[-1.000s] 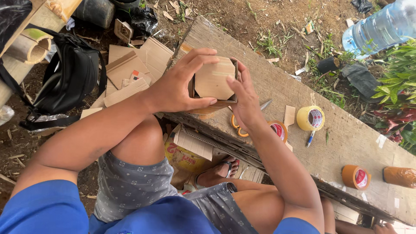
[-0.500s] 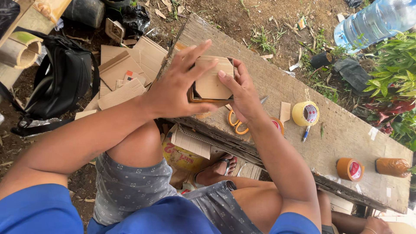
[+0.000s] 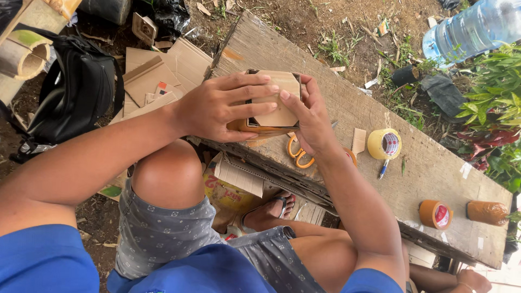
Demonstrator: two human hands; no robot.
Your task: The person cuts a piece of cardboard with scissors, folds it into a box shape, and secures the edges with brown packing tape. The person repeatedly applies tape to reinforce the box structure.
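A small cardboard box [image 3: 279, 103] is held over the near edge of a wooden board [image 3: 429, 168]. My left hand [image 3: 220, 106] wraps its left side, fingers spread across the top flap. From the right, my right hand [image 3: 312, 116] grips the box, its fingertips pressing on the flap. Orange-handled scissors [image 3: 298, 152] lie on the board just under my right hand, partly hidden by it.
A yellow tape roll [image 3: 384, 144] with a pen beside it, a brown tape roll [image 3: 435, 214] and a brown wrapped cylinder [image 3: 488, 211] rest on the board. Cardboard pieces [image 3: 163, 70] and a black bag [image 3: 70, 92] lie left. A water bottle [image 3: 467, 30] and plants stand at the upper right.
The box has turned slightly in my hands. My left fingers have stretched further across the top flap, and my right fingertips now press onto it.
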